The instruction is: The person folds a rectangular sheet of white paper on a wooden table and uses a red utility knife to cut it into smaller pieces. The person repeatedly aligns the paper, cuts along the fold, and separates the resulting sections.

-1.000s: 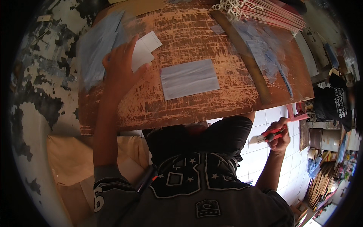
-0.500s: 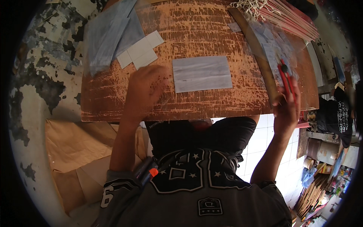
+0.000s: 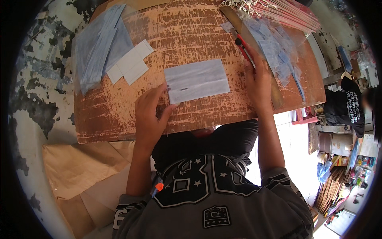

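Note:
A grey-blue rectangular sheet (image 3: 197, 81) lies flat at the middle of the worn wooden board. Along its left edge rests my left hand (image 3: 153, 106), thumb and forefinger apart, their tips at the sheet's edge and lower left corner. My right hand (image 3: 259, 79) is closed round a red and black box cutter (image 3: 244, 51), its tip pointing away from me, to the right of the sheet. Just beyond that hand runs a long, dark wooden strip (image 3: 232, 16). A pale cut-out card with drawn lines (image 3: 132, 61) lies left of the sheet.
Large grey-blue sheets (image 3: 95, 46) overlap at the board's far left. Plastic offcuts (image 3: 274, 47) are heaped on the right, below a bundle of red-and-white sticks with cords (image 3: 286, 14). Brown paper (image 3: 85, 163) lies low at the left. Another person in black (image 3: 346, 103) is at the far right.
My right hand has brought the box cutter left, off the offcut pile and over the strip toward the sheet. My left hand has moved down to the sheet's left edge. The view has shifted.

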Demonstrator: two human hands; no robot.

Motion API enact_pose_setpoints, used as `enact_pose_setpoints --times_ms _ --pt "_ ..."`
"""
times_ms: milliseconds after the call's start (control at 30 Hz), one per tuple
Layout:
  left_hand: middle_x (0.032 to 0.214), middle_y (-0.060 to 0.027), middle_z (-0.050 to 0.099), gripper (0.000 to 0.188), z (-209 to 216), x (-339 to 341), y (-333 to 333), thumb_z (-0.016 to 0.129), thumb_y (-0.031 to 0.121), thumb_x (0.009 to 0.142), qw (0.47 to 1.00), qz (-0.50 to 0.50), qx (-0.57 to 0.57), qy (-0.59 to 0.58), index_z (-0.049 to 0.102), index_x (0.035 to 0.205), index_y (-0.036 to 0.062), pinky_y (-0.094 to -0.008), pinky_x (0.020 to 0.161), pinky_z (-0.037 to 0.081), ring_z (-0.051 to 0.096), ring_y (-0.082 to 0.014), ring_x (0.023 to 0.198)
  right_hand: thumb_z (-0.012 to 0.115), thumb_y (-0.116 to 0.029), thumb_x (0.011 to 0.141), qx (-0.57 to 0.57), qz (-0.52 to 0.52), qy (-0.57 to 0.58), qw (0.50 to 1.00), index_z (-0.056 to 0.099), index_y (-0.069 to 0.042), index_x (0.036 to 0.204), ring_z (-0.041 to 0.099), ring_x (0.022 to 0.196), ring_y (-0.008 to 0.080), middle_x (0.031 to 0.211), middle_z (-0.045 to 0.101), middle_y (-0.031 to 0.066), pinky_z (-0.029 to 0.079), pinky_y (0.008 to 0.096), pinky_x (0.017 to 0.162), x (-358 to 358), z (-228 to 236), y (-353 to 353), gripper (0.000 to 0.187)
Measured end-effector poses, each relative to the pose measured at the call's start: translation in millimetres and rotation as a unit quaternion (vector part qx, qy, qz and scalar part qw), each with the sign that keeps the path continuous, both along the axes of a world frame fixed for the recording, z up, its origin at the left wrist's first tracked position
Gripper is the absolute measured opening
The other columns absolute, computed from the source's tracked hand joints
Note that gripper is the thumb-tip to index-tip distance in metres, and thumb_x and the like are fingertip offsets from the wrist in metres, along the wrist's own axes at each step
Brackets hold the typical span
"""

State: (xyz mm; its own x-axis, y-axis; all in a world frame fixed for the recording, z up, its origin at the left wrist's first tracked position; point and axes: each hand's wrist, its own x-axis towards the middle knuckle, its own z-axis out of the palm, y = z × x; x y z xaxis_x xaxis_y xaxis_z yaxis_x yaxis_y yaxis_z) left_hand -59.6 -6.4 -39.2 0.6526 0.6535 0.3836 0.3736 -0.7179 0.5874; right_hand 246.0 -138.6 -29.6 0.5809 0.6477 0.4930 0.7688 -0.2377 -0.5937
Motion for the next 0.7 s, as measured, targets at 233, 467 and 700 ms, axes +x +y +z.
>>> enact_pose_setpoints --times_ms 233,467,700 --pt "0.138 -0.0142 0.071 0.057 -2 1 -3 0.085 0.016 0.089 1.0 -0.003 0.01 0.002 0.067 0.143 0.0068 -0.0481 0.116 0.042 0.062 -0.0341 0.133 0.066 -0.006 0.102 -0.017 -0.009 -0.032 0.999 0.061 -0.01 0.149 0.063 0.119 0.042 0.122 0.073 0.0204 0.047 0.0517 0.107 -3 -9 -1 0.047" --pt "0.136 -0.0138 0.071 0.055 -3 3 -3 0.084 0.018 0.09 0.999 -0.008 0.039 0.013 0.067 0.141 0.0067 -0.0495 0.117 0.039 0.061 -0.0337 0.132 0.069 -0.006 0.098 -0.017 -0.026 -0.091 0.995 0.063 -0.006 0.145 0.06 0.119 0.0412 0.125 0.07 0.018 0.045 0.0527 0.106 -3 -15 -3 0.047" --pt "0.136 -0.0123 0.07 0.051 -4 4 -3 0.082 0.02 0.092 0.998 -0.007 0.059 0.017 0.069 0.139 0.008 -0.049 0.116 0.039 0.061 -0.0328 0.131 0.079 -0.008 0.092 -0.021 0.023 -0.11 0.993 0.074 -0.008 0.127 0.061 0.115 0.0366 0.121 0.069 0.0138 0.051 0.0487 0.099 -17 1 -20 0.035"
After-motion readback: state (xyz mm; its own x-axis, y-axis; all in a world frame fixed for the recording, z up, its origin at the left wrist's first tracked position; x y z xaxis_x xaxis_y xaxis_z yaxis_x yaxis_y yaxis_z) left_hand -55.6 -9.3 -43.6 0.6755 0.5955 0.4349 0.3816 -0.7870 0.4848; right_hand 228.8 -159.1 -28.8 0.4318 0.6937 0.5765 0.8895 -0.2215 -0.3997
